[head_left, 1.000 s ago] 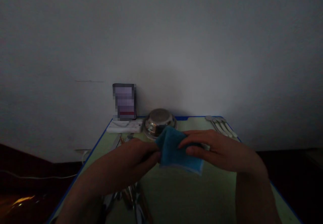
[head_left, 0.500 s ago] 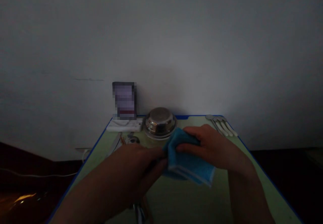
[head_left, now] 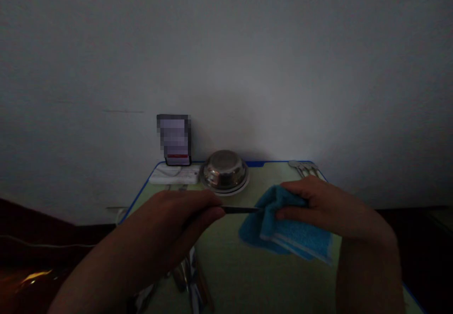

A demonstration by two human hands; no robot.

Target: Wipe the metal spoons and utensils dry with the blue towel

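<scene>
A thin, dark metal utensil (head_left: 240, 209) reaches across the middle between my hands. My left hand (head_left: 193, 215) is closed on one end of it, thumb and fingers pinching. Its other end disappears into a folded blue cloth (head_left: 283, 229) with a pale hem, so its kind does not show. My right hand (head_left: 311, 205) grips that cloth from the right, thumb in front, fingers partly hidden behind. Both hands are raised over the pale green table (head_left: 247, 276).
An upturned steel bowl (head_left: 225, 170) stands at the table's back edge. Left of it, a phone (head_left: 175, 139) leans over a white power strip (head_left: 173, 174). Spoons and forks (head_left: 304, 167) lie at the back right. Several utensils (head_left: 191, 281) lie at the front, below my left arm.
My right hand and the cloth have slid to the right, away from my left hand. A length of the dark utensil now shows between them. My left hand has shifted slightly left.
</scene>
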